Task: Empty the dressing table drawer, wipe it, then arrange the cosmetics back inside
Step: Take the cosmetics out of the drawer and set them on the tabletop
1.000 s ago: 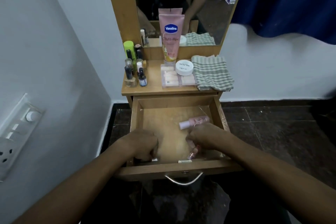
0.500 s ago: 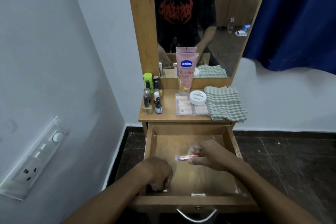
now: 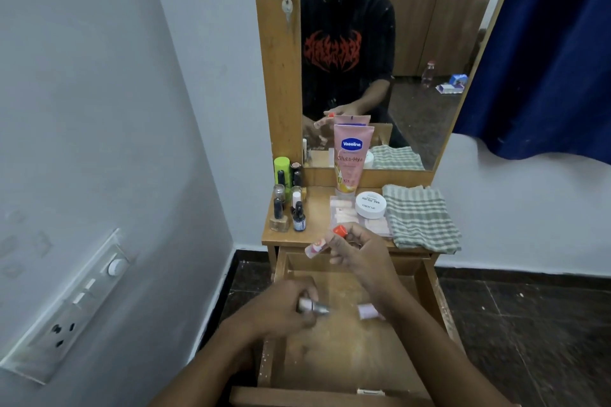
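Observation:
The wooden drawer (image 3: 426,284) of the dressing table stands pulled out. My right hand (image 3: 360,251) is raised over its back edge, gripping two small cosmetic tubes (image 3: 322,243), one with an orange cap and one pinkish. My left hand (image 3: 284,307) hovers over the drawer's left side, closed on a small silver-and-pink tube (image 3: 312,306), blurred. A pale pink tube (image 3: 367,311) lies on the drawer floor beneath my right forearm. On the tabletop (image 3: 317,211) stand a pink Vaseline tube (image 3: 351,158), a white jar (image 3: 370,204) and several small bottles (image 3: 286,201).
A folded green-checked cloth (image 3: 421,218) lies at the tabletop's right. A clear palette (image 3: 344,213) sits under the jar. The mirror (image 3: 380,59) rises behind. A white wall with a switchboard (image 3: 69,304) is close on the left; dark floor tiles and a blue curtain (image 3: 545,43) lie right.
My right hand has lifted from inside the drawer toward the tabletop with the tubes. My left hand has come up off the drawer floor holding a small tube. The camera tilted upward.

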